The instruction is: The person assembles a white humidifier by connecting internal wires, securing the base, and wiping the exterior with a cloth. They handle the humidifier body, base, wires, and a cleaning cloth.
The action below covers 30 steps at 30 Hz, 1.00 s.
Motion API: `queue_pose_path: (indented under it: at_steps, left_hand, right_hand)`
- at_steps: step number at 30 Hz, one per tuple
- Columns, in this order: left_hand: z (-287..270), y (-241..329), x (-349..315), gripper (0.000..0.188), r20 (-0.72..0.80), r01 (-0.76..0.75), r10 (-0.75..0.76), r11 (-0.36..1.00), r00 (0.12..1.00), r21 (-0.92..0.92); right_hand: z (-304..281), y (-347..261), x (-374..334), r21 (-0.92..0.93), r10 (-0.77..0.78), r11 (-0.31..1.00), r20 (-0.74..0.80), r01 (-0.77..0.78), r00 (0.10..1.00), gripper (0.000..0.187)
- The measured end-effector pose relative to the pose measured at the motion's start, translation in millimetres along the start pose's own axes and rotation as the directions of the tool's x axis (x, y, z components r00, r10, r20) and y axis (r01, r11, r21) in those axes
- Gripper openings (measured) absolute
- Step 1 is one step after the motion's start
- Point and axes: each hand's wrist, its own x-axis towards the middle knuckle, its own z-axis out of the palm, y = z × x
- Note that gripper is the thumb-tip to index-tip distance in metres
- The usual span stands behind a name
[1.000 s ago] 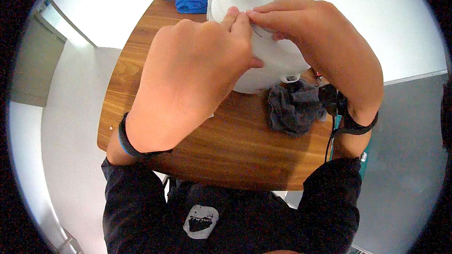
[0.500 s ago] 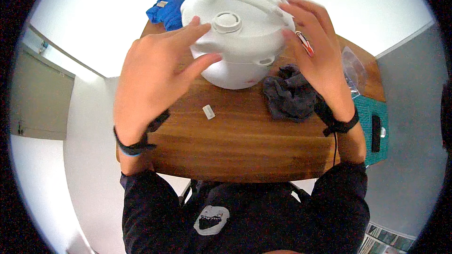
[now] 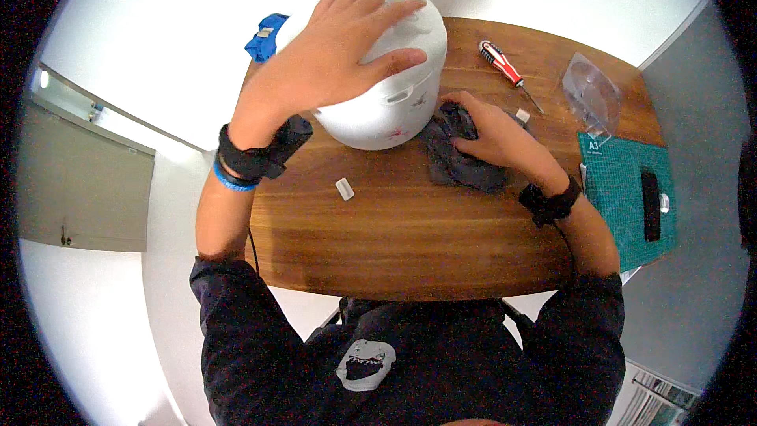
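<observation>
A white rounded appliance that looks like a rice cooker (image 3: 359, 126) stands near the back left of the table. Over its lid my left hand (image 3: 335, 51) lies with fingers spread, hiding much of the top; firm contact is hard to judge. Lower and to the right, my right hand (image 3: 493, 134) grips a crumpled dark grey cloth (image 3: 465, 172) beside the cooker's base, thumb and fingers bent into its folds. Small reddish and grey marks show on the cooker's side, near a little loop-shaped tab (image 3: 400, 97).
A red and black screwdriver (image 3: 502, 63) lies at the back right, near a small white block (image 3: 523, 115). Another white piece (image 3: 344, 188) rests mid-table. Farther right are a clear plastic shell (image 3: 591, 95) and a green cutting mat (image 3: 627, 189). Blue fabric (image 3: 264, 38) sits behind the cooker.
My right hand has left the cooker's right side and come down onto the cloth. My left hand has risen over the lid. The cooker appears turned and shifted left, uncovering the screwdriver.
</observation>
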Motion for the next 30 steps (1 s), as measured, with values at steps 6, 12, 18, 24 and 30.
queue_pose_path:
  at_steps: [6, 12, 18, 24, 30]
  left_hand:
    - [-8, 25, -5, 0.044, 0.023, 0.087, -0.086, 0.996, 0.996, -0.037]
    - [-31, 40, -35, 0.043, -0.057, 0.099, -0.106, 0.989, 0.993, -0.109]
    - [-42, 38, -87, 0.042, -0.187, 0.158, -0.198, 0.966, 0.962, -0.206]
    - [-25, 19, -132, 0.033, -0.288, 0.172, -0.301, 0.901, 0.909, -0.398]
    - [21, 2, -174, 0.013, -0.047, 0.299, -0.514, 0.569, 0.857, -0.766]
  right_hand:
    - [-15, 21, 26, 0.193, -0.018, 0.965, -0.630, 0.180, 0.776, 0.063]
    - [-20, -24, 47, 0.302, -0.120, 0.808, -0.756, 0.505, 0.643, 0.068]
    - [13, -29, 63, 0.580, -0.014, 0.725, -0.527, 0.371, 0.850, 0.075]
    - [-13, -65, 55, 0.010, -0.428, 0.819, -0.654, 0.573, 0.623, 0.066]
    - [-26, -108, 57, -0.394, -0.756, 0.633, -0.499, 0.667, 0.423, 0.067]
